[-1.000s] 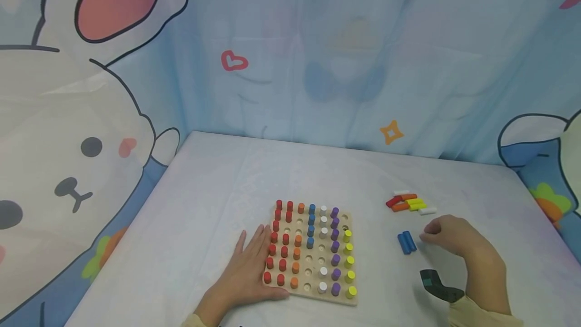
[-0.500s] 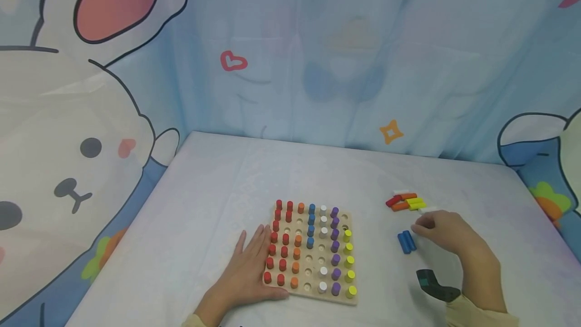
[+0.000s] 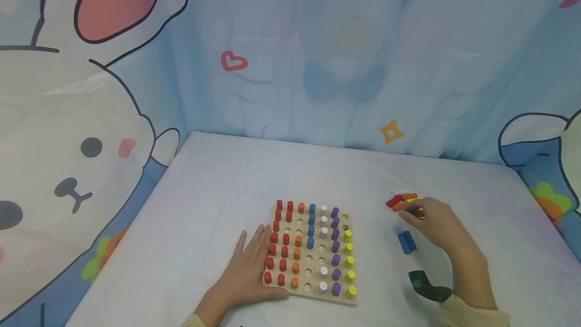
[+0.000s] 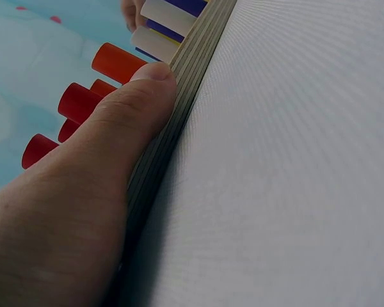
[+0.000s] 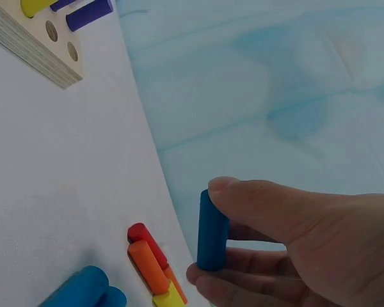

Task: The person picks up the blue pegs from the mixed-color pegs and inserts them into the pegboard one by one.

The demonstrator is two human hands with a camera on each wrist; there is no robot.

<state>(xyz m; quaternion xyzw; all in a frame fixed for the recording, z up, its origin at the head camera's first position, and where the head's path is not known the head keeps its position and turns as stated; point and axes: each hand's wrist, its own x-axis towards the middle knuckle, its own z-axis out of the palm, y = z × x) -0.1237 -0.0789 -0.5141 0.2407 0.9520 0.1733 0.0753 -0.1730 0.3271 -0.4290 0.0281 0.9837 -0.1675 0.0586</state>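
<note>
A wooden pegboard (image 3: 299, 294) carries columns of red, orange, blue, white, purple and yellow pegs, with several bare holes. My left hand (image 3: 247, 276) rests along its left edge, fingers straight; in the left wrist view the thumb (image 4: 125, 118) presses on the board's side beside an orange peg (image 4: 118, 62). My right hand (image 3: 436, 223) is raised right of the board. Between its thumb and fingers it pinches a blue peg (image 5: 212, 230), upright in the right wrist view. Two more blue pegs (image 3: 407, 242) lie side by side on the table below that hand.
Behind the right hand lies a small pile of loose pegs: red (image 3: 394, 200), orange (image 3: 409, 196), yellow and white, partly hidden by the hand. The white-covered table (image 3: 218, 180) ends at a printed blue curtain (image 3: 281, 95).
My right hand has moved left and away from me, now covering part of the loose pile. The left hand and the board have stayed in place.
</note>
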